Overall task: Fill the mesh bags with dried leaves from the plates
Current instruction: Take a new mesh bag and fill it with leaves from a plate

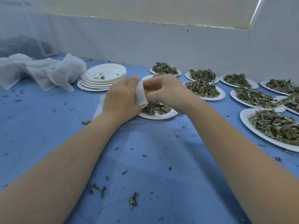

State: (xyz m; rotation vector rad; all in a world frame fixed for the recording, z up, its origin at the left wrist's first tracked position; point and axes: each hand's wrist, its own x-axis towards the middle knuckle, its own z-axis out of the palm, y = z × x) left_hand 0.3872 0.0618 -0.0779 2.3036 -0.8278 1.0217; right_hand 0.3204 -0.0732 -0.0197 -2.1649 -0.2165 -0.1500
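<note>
Head view: both hands meet over a paper plate (pixel 159 116) of dried leaves (pixel 155 108) near the middle of the blue counter (pixel 145 159). The left hand (pixel 120 98) and right hand (pixel 166 91) each have their grip clamped on a small white mesh bag (pixel 140 94) held between them — its lower end just above the leaves. Left of them sits a stack of used plates (pixel 102 78) and a heap of loose mesh bags (pixel 45 70); more leaf-laden plates (pixel 262 125) line the right.

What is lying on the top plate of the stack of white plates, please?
Only a few leaf crumbs lie on the top plate. Whatever lies on the plates beneath is covered by the stack.
</note>
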